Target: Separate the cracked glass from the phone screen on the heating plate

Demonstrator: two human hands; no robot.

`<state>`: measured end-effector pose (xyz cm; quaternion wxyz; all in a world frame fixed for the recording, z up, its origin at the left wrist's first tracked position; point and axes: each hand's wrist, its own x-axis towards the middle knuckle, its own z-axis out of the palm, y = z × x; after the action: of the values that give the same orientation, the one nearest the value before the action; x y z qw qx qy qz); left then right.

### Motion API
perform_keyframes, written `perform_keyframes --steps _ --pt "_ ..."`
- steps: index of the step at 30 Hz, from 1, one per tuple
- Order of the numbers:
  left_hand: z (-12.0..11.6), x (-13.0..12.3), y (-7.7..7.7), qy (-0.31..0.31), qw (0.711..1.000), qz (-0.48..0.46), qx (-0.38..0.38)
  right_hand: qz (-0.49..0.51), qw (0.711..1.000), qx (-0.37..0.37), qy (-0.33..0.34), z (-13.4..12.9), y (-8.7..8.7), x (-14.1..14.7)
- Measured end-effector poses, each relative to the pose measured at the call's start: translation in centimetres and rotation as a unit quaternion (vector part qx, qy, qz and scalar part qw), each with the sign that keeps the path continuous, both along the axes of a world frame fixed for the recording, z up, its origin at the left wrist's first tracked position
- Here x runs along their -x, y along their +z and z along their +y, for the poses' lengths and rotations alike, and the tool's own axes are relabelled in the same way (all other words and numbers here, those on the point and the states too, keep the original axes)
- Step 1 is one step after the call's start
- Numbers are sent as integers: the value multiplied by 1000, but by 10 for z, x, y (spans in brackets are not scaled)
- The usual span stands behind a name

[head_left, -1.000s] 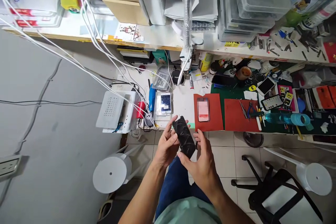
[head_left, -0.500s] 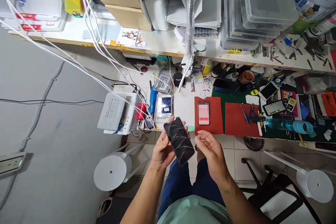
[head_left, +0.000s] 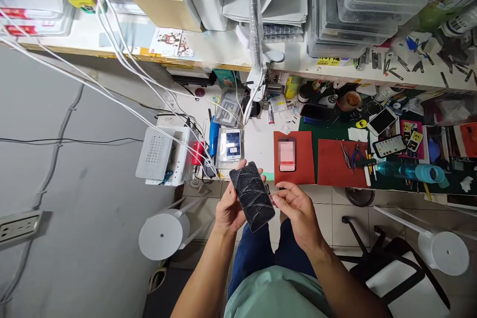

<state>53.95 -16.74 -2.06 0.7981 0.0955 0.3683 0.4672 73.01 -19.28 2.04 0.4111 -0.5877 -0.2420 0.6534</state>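
Observation:
A black phone (head_left: 253, 198) with a cracked surface lies tilted across my left hand (head_left: 231, 208), whose thumb and fingers grip its edges. Close by the phone's right edge, my right hand (head_left: 298, 211) has thumb and forefinger brought together. A small dark bit shows between those fingertips and the phone, too small to name. On a red mat beyond my right hand rests another phone (head_left: 286, 155) with a pink lit screen, partly blurred. A white phone (head_left: 233, 144) sits on a clear case at the left of the bench.
Pliers (head_left: 357, 156) and other tools lie on a second red mat (head_left: 324, 159). A blue bottle (head_left: 410, 171) stretches along the bench's right front. White cables (head_left: 122, 104) hang across the left. Stools (head_left: 164, 234) and a black chair (head_left: 391, 273) stand on the floor.
My right hand has shifted slightly left, its fingertips nearer the phone's edge. The phone stays in my left hand. The whole view has shifted a little.

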Motion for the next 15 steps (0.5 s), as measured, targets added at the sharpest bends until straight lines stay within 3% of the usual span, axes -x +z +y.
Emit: perform_keyframes --steps 7,15 --pt "2 -4 4 -4 1000 3 1 -89 993 -49 65 -3 0 -7" --pt "2 -4 6 -9 1000 3 -2 -175 975 -100 93 0 6 -8"
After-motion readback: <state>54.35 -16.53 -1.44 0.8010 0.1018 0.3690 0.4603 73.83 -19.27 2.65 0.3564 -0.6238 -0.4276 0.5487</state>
